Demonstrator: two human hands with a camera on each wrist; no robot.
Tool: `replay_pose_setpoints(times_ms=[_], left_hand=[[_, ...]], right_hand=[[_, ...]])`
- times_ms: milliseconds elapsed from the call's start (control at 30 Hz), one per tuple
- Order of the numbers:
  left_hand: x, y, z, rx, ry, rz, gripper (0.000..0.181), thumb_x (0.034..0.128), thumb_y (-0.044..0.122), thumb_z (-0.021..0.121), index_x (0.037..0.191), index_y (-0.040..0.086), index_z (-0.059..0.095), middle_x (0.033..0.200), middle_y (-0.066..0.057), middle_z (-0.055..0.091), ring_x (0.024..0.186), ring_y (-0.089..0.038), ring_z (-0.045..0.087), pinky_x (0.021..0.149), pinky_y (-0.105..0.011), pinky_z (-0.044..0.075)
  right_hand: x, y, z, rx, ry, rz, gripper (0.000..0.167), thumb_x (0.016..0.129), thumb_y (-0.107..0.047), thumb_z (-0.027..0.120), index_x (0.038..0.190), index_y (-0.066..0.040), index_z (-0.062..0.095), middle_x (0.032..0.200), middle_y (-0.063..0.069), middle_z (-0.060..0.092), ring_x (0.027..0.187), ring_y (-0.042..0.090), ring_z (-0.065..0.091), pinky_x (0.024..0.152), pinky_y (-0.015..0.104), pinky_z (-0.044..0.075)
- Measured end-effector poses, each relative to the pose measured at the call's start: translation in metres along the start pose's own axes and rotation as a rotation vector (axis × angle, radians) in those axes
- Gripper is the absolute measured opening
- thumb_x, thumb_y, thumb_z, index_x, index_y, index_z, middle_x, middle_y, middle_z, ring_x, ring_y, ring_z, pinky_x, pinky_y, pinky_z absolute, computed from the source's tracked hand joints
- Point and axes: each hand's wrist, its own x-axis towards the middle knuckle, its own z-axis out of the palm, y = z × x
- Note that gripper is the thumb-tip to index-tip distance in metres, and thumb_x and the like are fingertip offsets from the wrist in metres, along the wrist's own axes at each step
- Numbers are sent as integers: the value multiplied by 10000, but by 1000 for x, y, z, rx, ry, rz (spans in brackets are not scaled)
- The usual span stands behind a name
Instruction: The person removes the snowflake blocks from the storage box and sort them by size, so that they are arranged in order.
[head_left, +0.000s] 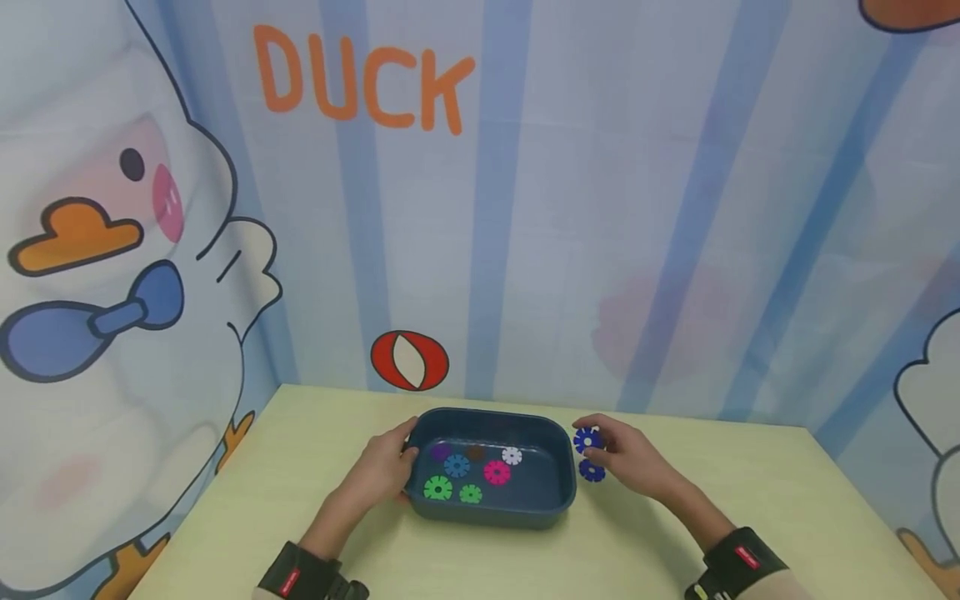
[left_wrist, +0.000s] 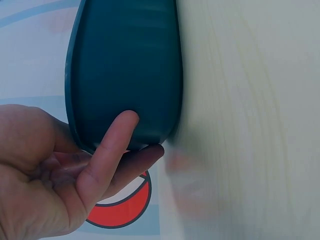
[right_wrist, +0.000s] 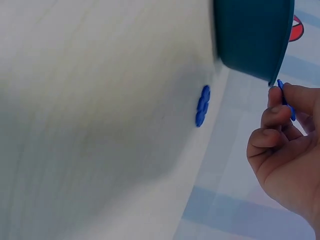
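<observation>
A dark blue-green basin stands on the table, with several notched discs inside: a pink disc, a white disc, a green disc and others. My left hand grips its left end, thumb at the rim and fingers against the outer wall. Just right of the basin, my right hand pinches a dark blue disc between thumb and fingers, seen edge-on in the right wrist view. Another dark blue disc lies on the table below that hand.
The pale yellow table reaches back to a striped cloth backdrop printed with a duck figure and letters. A red and white oval is printed on the cloth behind the basin.
</observation>
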Motion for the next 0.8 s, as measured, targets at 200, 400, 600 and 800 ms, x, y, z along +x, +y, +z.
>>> replay_pose_setpoints(times_ms=[200,400,600,800], left_hand=[[0,2,-1,8,-1,-15,572,1080,-3,524,1621,-35,342,1488,-356,535,792,-264,765,487,-324,632],[0,1,0,-8,-4,-13,568,1080,-6,517,1621,-35,344,1492,-357,530,864,-302,772,484,-324,633],[0,0,0,-10,1,-14,569,1083,0,515,1624,-30,343,1479,-362,539,842,-295,771,476,-323,630],[0,0,0,-9,4,-6,568,1080,-5,516,1622,-32,347,1467,-367,546,779,-277,765,476,-325,629]], right_hand=[[-7,20,-6,-17,44,50,353,978,-38,708,1316,4,615,801,50,621,669,115,509,567,253,439],[-15,37,-10,-32,48,65,325,967,-24,720,1278,-3,627,791,41,637,677,114,533,570,247,447],[-18,43,-14,-43,26,62,364,959,-16,720,1312,20,639,817,41,665,709,117,563,580,242,458],[-21,50,-14,-84,18,83,350,960,-12,715,1303,18,652,899,43,666,772,144,556,612,250,452]])
